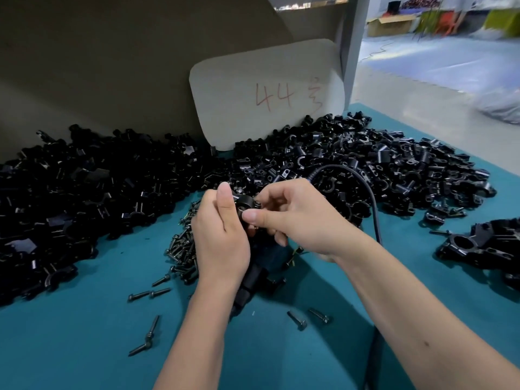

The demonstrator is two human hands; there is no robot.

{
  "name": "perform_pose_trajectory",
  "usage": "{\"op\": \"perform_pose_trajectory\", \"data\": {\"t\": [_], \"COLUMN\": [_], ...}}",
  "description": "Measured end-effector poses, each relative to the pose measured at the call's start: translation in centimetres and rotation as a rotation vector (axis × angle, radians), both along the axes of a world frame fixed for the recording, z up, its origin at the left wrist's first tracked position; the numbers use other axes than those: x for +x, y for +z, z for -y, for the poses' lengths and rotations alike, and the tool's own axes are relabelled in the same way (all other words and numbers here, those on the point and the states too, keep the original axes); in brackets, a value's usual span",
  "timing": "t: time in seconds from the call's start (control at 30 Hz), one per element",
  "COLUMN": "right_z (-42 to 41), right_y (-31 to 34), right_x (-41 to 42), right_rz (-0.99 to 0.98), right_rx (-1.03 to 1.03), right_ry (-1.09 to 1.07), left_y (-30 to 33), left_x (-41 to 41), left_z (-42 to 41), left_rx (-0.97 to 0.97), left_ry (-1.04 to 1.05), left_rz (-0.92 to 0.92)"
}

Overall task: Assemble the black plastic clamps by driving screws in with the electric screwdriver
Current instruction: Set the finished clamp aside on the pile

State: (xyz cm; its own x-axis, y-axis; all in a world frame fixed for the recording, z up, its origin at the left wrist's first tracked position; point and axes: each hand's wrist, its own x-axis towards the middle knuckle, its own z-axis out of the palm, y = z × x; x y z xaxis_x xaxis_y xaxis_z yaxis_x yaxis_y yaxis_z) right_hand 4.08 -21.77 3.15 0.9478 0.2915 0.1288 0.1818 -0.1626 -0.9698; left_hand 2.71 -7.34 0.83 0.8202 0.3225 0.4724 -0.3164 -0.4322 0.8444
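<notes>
Black plastic clamp parts [365,164] are seen heaped, glossy, with light glinting off smooth curves. Screws [180,249] are dark metal, slightly shiny. Table cover [84,347] is matt teal, smooth. Card [267,91] is matt grey board, marked in red. Cable [368,192] is smooth black, rubbery-looking.

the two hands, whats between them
In the head view, a black clamp sits between the left hand and right hand, pinched by fingers of both.
</notes>
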Motion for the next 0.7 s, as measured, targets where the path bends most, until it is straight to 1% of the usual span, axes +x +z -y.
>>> {"op": "perform_pose_trajectory", "data": {"t": [0.03, 0.1, 0.17, 0.2, 0.3, 0.37, 0.43, 0.47, 0.5, 0.53, 0.6, 0.7], "right_z": [0.1, 0.2, 0.9, 1.7, 5.6, 8.7, 11.9, 13.4, 14.8, 16.4, 19.1, 21.7], "right_y": [0.1, 0.6, 1.6, 2.3, 4.5, 5.6, 6.0, 6.1, 6.1, 6.1, 6.0, 5.8], "right_x": [-0.2, -0.5, -0.7, -0.9, -1.6, -2.3, -3.0, -3.3, -3.5, -4.0, -4.9, -6.1], "right_rz": [-0.035, -0.055, -0.057, -0.054, -0.024, -0.017, 0.006, 0.032, 0.054, 0.054, -0.023, -0.178], "right_rx": [0.058, 0.101, 0.076, 0.033, -0.206, -0.345, -0.517, -0.644, -0.781, -0.911, -1.089, -1.213], "right_ry": [0.012, 0.031, 0.037, 0.037, 0.027, -0.009, -0.078, -0.123, -0.17, -0.214, -0.269, -0.264], "left_y": [0.3, 0.9, 1.6, 2.0, 2.9, 3.0, 2.8, 2.8, 2.6, 2.4, 1.9, 1.1], "left_x": [0.0, 0.0, -0.2, -0.3, -0.8, -1.0, -1.2, -1.6, -1.9, -2.4, -3.4, -4.7], "left_z": [0.0, 0.3, 0.8, 1.3, 4.0, 7.1, 11.0, 13.0, 14.8, 16.7, 19.6, 22.7], "left_rx": [0.046, 0.101, 0.12, 0.121, 0.16, 0.153, 0.019, -0.065, -0.102, -0.066, 0.105, 0.301], "left_ry": [0.004, 0.015, 0.017, 0.001, -0.108, -0.221, -0.401, -0.487, -0.559, -0.609, -0.652, -0.683], "left_rz": [0.034, 0.079, 0.094, 0.091, 0.027, -0.102, -0.294, -0.388, -0.461, -0.504, -0.527, -0.541]}}
